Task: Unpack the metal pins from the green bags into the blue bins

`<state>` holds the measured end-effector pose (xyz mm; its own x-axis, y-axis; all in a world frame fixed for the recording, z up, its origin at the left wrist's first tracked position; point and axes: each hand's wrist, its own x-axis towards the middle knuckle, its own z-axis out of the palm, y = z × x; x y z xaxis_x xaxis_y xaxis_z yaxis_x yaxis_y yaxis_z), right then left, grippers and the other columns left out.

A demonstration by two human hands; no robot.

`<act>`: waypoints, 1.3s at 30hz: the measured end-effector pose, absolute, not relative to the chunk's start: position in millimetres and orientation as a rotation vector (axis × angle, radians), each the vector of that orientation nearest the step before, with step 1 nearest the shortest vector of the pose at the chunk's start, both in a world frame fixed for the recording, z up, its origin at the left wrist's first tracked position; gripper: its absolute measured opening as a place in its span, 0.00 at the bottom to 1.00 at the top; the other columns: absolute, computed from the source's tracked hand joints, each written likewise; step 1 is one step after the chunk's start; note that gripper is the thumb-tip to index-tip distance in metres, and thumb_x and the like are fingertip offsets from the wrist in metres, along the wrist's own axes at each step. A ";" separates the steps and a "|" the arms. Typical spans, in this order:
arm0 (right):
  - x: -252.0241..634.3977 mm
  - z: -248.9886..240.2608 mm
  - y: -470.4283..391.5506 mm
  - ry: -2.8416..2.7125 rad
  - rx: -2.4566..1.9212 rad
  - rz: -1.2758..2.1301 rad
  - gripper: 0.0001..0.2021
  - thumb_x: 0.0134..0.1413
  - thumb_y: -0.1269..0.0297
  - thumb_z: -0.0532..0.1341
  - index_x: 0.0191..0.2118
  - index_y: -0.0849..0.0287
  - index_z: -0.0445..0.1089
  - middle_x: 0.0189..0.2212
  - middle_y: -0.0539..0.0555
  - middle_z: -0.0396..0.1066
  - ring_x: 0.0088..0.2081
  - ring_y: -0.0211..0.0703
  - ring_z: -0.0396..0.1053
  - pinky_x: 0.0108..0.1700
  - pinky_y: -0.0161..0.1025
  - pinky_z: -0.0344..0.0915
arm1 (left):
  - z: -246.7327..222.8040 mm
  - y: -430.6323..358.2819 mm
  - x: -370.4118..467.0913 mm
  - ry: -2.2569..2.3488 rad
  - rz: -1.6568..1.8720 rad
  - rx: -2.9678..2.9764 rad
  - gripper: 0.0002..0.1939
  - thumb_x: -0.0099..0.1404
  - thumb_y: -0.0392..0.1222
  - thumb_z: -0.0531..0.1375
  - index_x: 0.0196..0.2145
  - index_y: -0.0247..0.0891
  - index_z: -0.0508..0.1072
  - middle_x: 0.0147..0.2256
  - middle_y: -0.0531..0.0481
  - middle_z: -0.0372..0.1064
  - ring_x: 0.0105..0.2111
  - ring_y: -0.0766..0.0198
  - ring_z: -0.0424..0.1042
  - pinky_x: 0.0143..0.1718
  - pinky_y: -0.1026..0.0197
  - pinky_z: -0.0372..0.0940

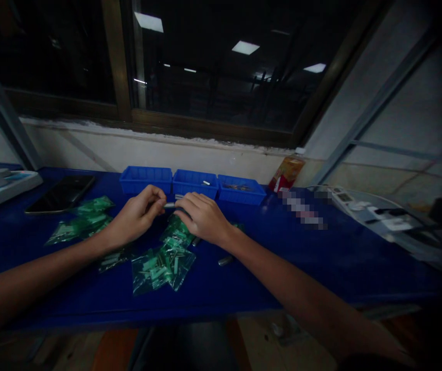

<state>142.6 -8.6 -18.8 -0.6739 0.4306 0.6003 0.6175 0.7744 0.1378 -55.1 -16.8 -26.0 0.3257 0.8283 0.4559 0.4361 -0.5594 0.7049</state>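
Between my two hands, in front of the blue bins, is a short, pale metallic rod (pixel 169 205). My left hand (pixel 140 214) pinches its left end between thumb and fingers. The fingers of my right hand (pixel 201 216) are closed around its right end. Another small silver piece (pixel 179 196) shows just behind the rod, near my right fingertips. Below my hands lie clear bags with green and silver pieces (pixel 163 265). A silver cylinder (pixel 225 260) rests on the blue table (pixel 283 257) beneath my right forearm, and another (pixel 196 241) is beside the bags.
Three blue bins (pixel 146 180) line the wall; the right one holds thin pieces (pixel 236 187). More green bags (pixel 89 219) and a dark phone (pixel 62 194) lie left. An orange-red packet (pixel 287 174) leans at the back; cables and a power strip (pixel 394 221) are right.
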 end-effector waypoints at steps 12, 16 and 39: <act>140.9 -17.3 -14.9 -2.456 -0.795 -0.527 0.10 0.59 0.63 0.51 0.41 0.60 0.64 0.33 0.54 0.66 0.37 0.40 0.62 0.38 0.38 0.58 | -28.5 -22.5 -50.5 1.042 1.058 2.078 0.09 0.65 0.47 0.48 0.35 0.38 0.59 0.27 0.54 0.62 0.30 0.67 0.65 0.35 0.63 0.64; 138.8 -18.4 -16.4 -2.440 -0.814 -0.483 0.09 0.59 0.63 0.50 0.38 0.62 0.64 0.32 0.55 0.66 0.36 0.41 0.62 0.37 0.38 0.58 | -27.6 -24.3 -51.3 1.027 1.063 2.083 0.10 0.65 0.47 0.49 0.37 0.37 0.61 0.30 0.52 0.65 0.32 0.67 0.67 0.35 0.63 0.64; 139.8 -18.6 -17.4 -2.353 -0.750 -0.438 0.13 0.60 0.61 0.48 0.36 0.62 0.66 0.29 0.55 0.70 0.33 0.40 0.64 0.35 0.37 0.56 | -19.0 -32.2 -52.5 1.174 1.008 2.360 0.15 0.64 0.49 0.49 0.38 0.36 0.66 0.28 0.53 0.69 0.27 0.67 0.68 0.27 0.67 0.60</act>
<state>139.8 -17.4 -18.6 -0.6444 0.4032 0.6497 0.6101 0.7833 0.1191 -52.5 -32.2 -19.0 0.4136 0.7906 0.4516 0.5662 -0.6118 0.5524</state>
